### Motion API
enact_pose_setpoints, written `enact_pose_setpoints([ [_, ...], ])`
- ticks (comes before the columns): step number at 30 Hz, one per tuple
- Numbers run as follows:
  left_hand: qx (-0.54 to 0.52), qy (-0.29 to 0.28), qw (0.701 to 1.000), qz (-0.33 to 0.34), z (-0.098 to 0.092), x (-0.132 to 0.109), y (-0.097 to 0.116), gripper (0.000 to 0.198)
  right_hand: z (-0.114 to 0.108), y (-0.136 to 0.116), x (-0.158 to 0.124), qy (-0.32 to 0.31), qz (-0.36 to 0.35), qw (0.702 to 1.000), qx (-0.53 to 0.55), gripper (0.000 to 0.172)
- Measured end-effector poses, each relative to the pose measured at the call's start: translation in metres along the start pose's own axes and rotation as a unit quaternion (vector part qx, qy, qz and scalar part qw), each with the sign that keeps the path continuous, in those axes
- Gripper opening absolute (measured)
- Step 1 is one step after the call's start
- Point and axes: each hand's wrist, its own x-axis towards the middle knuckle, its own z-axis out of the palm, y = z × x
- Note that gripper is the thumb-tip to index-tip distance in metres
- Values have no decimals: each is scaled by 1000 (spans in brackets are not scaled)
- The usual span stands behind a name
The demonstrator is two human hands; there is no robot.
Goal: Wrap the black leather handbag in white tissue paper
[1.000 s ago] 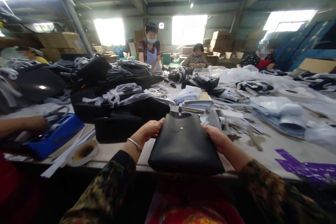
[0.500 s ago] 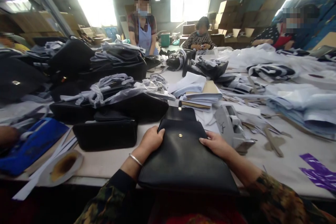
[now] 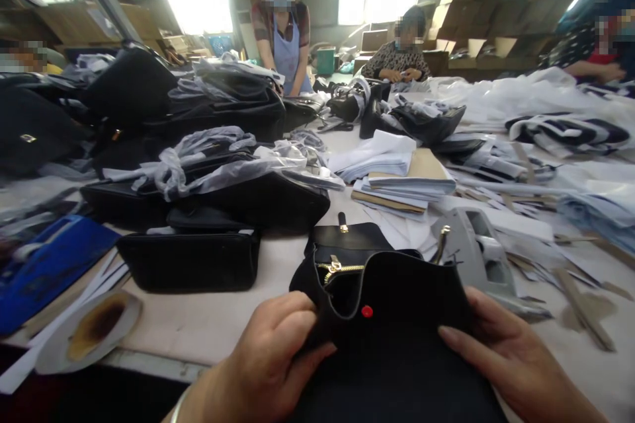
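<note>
Between my two hands is a black leather bag, tilted so its mouth faces up toward me. My left hand grips its left side, thumb on the near face and fingers curled behind. On the right, my right hand pinches the other side the same way. A brass zipper shows inside the partly open mouth, and a red round dot sits on the near panel. Behind the mouth stands the bag's flap with a small tab and gold clasp. The lower part of the bag runs out of view.
Black bags with plastic wrapping are piled left. A grey tape dispenser and stacked papers lie to the right. A tape roll and blue dispenser are at front left. Several co-workers sit or stand across the table.
The bag has come closer and been tipped, so its front panel is pulled toward me and the zipper and red dot now show. Both hands still hold its sides.
</note>
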Motion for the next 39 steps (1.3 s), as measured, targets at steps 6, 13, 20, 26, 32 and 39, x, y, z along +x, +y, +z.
enact_pose_setpoints([
  [6, -22, -30, 999, 10, -1, 4, 3, 14, -2, 4, 2, 37, -12, 999, -11, 40],
  [13, 9, -16, 999, -40, 0, 4, -3, 4, 2, 0, 15, -3, 47, 999, -7, 43],
  [20, 237, -14, 919, -314, 2, 37, -49, 40, 27, -15, 59, -89, 126, 979, -136, 59],
  [26, 234, -202, 951, -1, 20, 61, -64, 47, 33, -18, 76, -14, -200, 853, -482, 63],
  [32, 176, -344, 921, -50, 42, 51, -84, 49, 55, -4, 75, -259, -198, 797, -509, 52],
  [39, 179, -353, 915, -73, 45, 55, -77, 45, 58, -3, 83, -274, -184, 799, -504, 55],
])
